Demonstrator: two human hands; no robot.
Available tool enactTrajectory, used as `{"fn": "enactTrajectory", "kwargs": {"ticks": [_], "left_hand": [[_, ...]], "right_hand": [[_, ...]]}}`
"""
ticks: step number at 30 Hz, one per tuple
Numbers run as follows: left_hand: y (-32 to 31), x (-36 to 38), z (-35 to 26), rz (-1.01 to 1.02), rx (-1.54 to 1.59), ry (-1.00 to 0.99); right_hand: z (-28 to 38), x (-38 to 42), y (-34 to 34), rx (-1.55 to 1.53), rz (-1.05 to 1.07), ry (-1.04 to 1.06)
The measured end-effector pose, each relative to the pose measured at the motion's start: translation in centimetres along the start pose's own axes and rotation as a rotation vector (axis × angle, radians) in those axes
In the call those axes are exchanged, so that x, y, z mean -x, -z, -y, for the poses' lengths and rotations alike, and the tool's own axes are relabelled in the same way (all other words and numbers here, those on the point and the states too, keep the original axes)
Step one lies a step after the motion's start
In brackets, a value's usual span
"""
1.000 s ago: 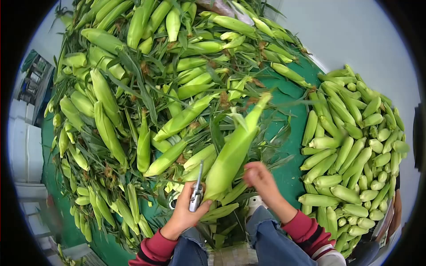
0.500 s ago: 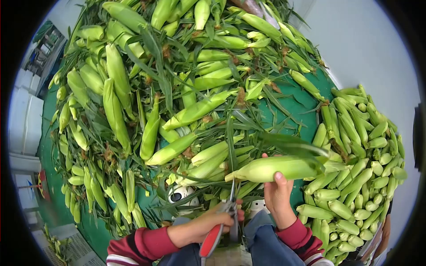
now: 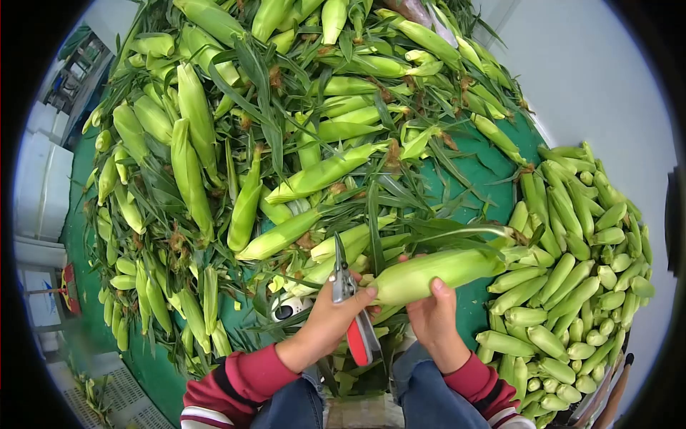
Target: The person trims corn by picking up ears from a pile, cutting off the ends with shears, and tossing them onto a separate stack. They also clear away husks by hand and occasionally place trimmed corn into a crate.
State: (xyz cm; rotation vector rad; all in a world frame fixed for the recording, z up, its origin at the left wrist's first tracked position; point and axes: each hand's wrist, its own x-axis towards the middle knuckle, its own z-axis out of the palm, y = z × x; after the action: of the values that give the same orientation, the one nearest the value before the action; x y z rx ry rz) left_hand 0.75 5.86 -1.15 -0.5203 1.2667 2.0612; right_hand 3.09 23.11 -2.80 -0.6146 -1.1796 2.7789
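Observation:
My left hand (image 3: pixel 327 316) is wrapped around pruning shears (image 3: pixel 359 343) with a red-sided handle, and their metal blades point upward. Its thumb reaches the left end of a green ear of corn (image 3: pixel 437 274) in its husk. Underneath and in front, the fingers and thumb of my right hand (image 3: pixel 433 314) grip that same ear, which lies nearly level. A long leaf (image 3: pixel 461 232) trails along the ear's upper side from its right end. Whether the shears' blades are apart is hard to make out.
A big heap of leafy corn ears (image 3: pixel 314 175) spreads across the green surface (image 3: pixel 464 179) ahead and to the left. At right, trimmed ears (image 3: pixel 550 339) form a dense pile. A pale wall (image 3: pixel 600 79) rises behind it. White shoes (image 3: pixel 289 309) show below the heap.
My left hand has risen with the shears, whose blades have left the ear's left tip and now point up beside it. The left thumb has come to that end. The ear has shifted slightly.

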Motion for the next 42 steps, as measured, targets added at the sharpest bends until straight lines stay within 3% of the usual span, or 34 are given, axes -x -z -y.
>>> {"fn": "enactTrajectory", "kwargs": {"ticks": [2,5,9,10,13,15,19,23,26,28,29,31,32,35,37,38,40,42], "left_hand": [[0.1,-1.1,0.7,0.012,-0.081,-0.076],[1.0,-1.4,0.3,0.078,-0.802,-0.416],[1.6,-1.6,-0.3,0.133,-1.097,-0.445],[2.1,-2.3,-0.3,0.199,-1.266,-0.770],[2.4,-1.5,-0.6,0.343,-1.223,-0.801],[2.9,-0.7,-0.5,0.339,-0.978,-0.577],[4.7,0.1,-1.7,0.396,-0.527,-0.278],[4.9,0.7,-1.6,0.323,-0.495,-0.321],[4.4,0.8,-1.5,0.203,-0.125,-0.127],[4.2,1.1,-2.4,-0.014,0.024,0.031],[5.1,0.4,-2.2,0.066,0.144,-0.056],[7.1,-0.2,-2.9,0.119,0.082,-0.109],[7.0,0.0,-3.4,0.101,-0.065,-0.230],[6.0,1.0,-5.4,0.108,-0.687,-0.432],[3.5,1.3,-5.6,0.174,-0.899,-0.549],[2.2,1.7,-5.6,0.145,-0.931,-0.461],[0.4,2.9,-5.3,0.031,-1.032,-0.350],[2.2,3.1,-3.1,0.120,-0.426,-0.057]], "right_hand": [[0.2,-0.3,0.0,0.011,-0.017,-0.020],[0.7,-0.1,0.7,-0.085,-0.111,-0.183],[-0.2,0.0,0.0,0.105,-0.135,-0.218],[-0.7,0.2,-0.5,0.183,-0.111,-0.190],[-1.3,0.9,-0.3,0.357,-0.011,-0.178],[-1.1,1.2,-0.5,0.380,0.030,-0.203],[-0.5,1.4,0.0,0.827,0.203,0.044],[0.8,2.2,-1.8,1.240,0.300,0.199],[0.8,2.9,-1.8,1.323,0.414,0.212],[0.9,2.8,-0.9,1.263,0.293,0.106],[0.8,2.5,-0.4,1.229,0.234,0.055],[0.7,0.6,1.7,1.466,0.391,0.117],[0.9,-0.2,1.5,1.584,0.468,0.150],[2.0,0.0,-0.4,1.606,0.434,0.348],[0.8,-0.7,-2.0,0.693,0.449,-0.194],[0.9,-1.2,-3.3,0.411,0.325,-0.329],[1.1,-2.2,-2.5,0.307,0.120,-0.214],[1.9,-2.3,-1.8,0.211,-0.093,-0.101]]}}
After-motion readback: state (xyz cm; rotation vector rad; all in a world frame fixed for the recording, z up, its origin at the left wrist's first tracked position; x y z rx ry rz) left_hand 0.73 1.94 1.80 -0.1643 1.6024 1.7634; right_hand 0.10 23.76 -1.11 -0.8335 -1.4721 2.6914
